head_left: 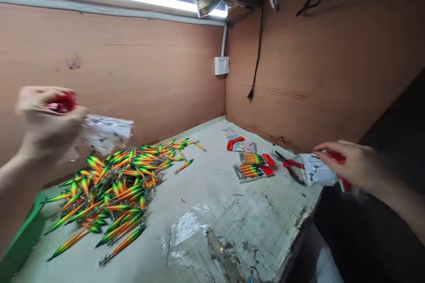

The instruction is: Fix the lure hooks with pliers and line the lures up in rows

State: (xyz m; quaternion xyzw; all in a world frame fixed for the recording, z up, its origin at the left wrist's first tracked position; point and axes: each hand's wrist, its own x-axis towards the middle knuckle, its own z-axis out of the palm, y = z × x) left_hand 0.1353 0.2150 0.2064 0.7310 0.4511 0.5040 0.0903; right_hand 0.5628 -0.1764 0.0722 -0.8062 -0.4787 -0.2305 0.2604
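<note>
At the upper left, my left hand (49,128) is closed around red-topped clear plastic packets (108,131), their ends sticking out above the lures. The hand is blurred by motion. Over the table's right edge, my right hand (357,163) grips a small white packet with a red header (318,169). Pliers (290,166) with red and black handles lie just left of that packet. A large heap of green, yellow and orange squid jigs (122,181) with metal hooks covers the left part of the table. Two filled packets of jigs (250,171) with red headers rest near the pliers.
Two flat packets (244,145) lie behind the filled ones. A clear plastic sheet (191,225) and a worn strip (221,247) are at the table's front. A green tray edge (25,239) borders the heap. Brown panels (159,75) enclose the table, with a socket (221,65) in the corner.
</note>
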